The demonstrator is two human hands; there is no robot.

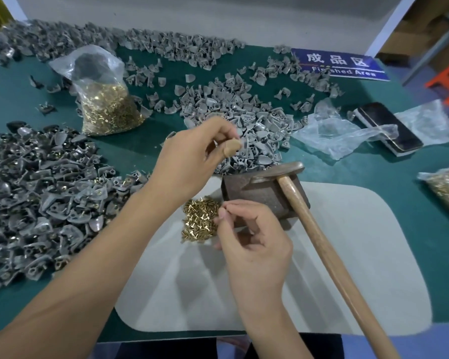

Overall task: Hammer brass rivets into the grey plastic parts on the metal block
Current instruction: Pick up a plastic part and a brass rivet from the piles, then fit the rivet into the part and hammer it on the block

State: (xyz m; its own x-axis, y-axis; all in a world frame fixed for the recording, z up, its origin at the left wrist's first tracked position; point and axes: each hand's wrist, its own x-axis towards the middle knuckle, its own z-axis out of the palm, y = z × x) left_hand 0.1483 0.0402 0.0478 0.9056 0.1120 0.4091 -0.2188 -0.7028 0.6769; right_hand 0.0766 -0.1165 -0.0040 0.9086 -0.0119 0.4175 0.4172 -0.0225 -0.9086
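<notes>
Now left hand (pixel 192 161) pinches grey plastic part (pixel 244 146) mid-frame above metal block (pixel 259 195); right hand (pixel 252 237) pinches something tiny, likely rivet, beside brass rivet pile (pixel 198 220), ready for assembly; hammer (pixel 322 244) rests on block.

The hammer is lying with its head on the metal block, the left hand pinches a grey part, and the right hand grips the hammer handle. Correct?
Not quite. In the head view the right hand is off the hammer; its fingers are at the loose brass rivets. The hammer rests untouched on the metal block, and the left hand does pinch a grey part.
</notes>
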